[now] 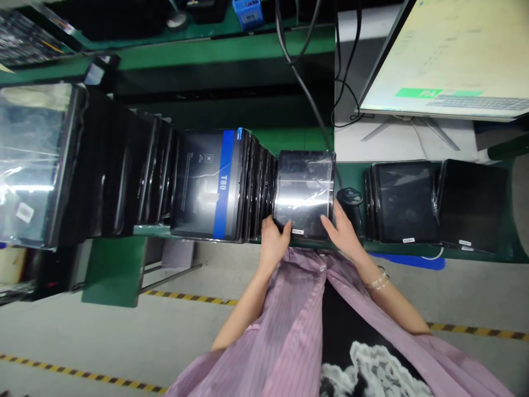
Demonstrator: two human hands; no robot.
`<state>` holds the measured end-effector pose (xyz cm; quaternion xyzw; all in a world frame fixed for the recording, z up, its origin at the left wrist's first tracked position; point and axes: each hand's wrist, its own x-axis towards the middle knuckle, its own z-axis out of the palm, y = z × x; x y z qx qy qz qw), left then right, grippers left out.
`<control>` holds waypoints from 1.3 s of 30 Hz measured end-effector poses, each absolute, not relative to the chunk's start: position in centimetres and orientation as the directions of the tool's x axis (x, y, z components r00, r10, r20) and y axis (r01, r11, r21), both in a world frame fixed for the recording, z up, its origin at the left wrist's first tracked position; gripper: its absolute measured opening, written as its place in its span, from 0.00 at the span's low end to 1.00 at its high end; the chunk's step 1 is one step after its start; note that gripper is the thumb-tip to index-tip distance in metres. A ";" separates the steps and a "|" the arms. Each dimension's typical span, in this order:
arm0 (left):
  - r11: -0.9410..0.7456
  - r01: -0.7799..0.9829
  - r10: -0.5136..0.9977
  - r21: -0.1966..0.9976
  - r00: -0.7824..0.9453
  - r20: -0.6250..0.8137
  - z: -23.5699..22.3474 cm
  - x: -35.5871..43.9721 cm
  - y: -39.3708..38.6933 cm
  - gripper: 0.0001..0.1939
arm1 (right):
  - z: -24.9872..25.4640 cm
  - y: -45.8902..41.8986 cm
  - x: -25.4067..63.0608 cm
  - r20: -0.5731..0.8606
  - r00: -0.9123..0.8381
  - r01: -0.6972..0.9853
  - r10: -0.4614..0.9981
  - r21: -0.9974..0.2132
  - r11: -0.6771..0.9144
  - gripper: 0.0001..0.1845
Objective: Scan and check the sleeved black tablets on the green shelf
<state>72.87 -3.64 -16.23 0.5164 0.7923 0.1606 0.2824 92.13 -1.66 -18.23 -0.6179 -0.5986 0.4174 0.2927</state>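
A black tablet in clear shiny wrap (pixel 303 193) lies flat at the front edge of the green bench (pixel 289 138), right in front of me. My left hand (pixel 275 238) grips its near left corner, fingers curled over the edge. My right hand (pixel 343 231) holds its near right edge with fingers pressed along the side. To the tablet's left stands a long row of upright wrapped tablets (pixel 256 187), with a black box bearing a blue stripe (pixel 209 184) among them.
A black scanner or puck (pixel 349 197) sits just right of the tablet. More wrapped tablets (pixel 403 201) and a dark box (pixel 473 204) lie to the right. A monitor (pixel 446 55) stands at back right, cables (pixel 301 66) hanging behind. Yellow-black floor tape (pixel 190 298) runs below.
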 end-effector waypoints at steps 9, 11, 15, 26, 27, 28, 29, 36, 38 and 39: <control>0.313 0.646 0.944 0.696 -0.289 -0.156 -10.7 72.6 -0.1 0.15 | -14.2 1.2 91.2 -0.285 0.002 0.026 0.958 -0.958 -0.285 0.29; 0.311 0.650 0.943 0.693 -0.300 -0.143 -9.3 72.4 1.3 0.13 | -13.1 2.5 91.1 -0.299 -0.015 -0.033 0.954 -0.954 -0.299 0.25; 0.296 0.628 0.946 0.720 -0.297 -0.129 -8.8 72.2 1.9 0.12 | -12.8 2.8 90.9 -0.280 0.007 -0.082 0.960 -0.957 -0.278 0.29; 0.553 0.532 0.827 0.641 -0.252 -0.503 -15.6 72.4 -2.6 0.12 | -19.5 -2.6 90.7 -0.240 0.036 0.143 0.970 -0.959 -0.243 0.44; 0.547 0.559 0.830 0.623 -0.265 -0.492 -15.0 72.4 -2.4 0.13 | -18.9 -2.3 90.6 -0.255 0.035 0.106 0.966 -0.960 -0.258 0.43; 0.540 0.591 0.833 0.599 -0.278 -0.478 -14.2 72.4 -2.0 0.13 | -18.0 -1.8 90.5 -0.280 0.029 0.064 0.960 -0.958 -0.281 0.43; 0.525 0.625 0.842 0.578 -0.285 -0.458 -13.2 72.4 -1.6 0.14 | -17.0 -1.2 90.6 -0.307 0.017 0.022 0.952 -0.951 -0.307 0.43; 0.434 0.714 0.899 0.549 -0.302 -0.319 -8.6 72.9 0.6 0.20 | -11.7 3.1 92.1 -0.400 -0.096 -0.094 0.911 -0.908 -0.408 0.30; 0.442 0.710 0.895 0.548 -0.305 -0.326 -8.9 73.0 0.6 0.20 | -12.0 3.1 92.2 -0.409 -0.091 -0.099 0.908 -0.903 -0.417 0.31; 0.447 0.705 0.892 0.550 -0.307 -0.331 -9.2 73.1 0.5 0.19 | -12.2 3.0 92.2 -0.407 -0.083 -0.103 0.910 -0.905 -0.414 0.33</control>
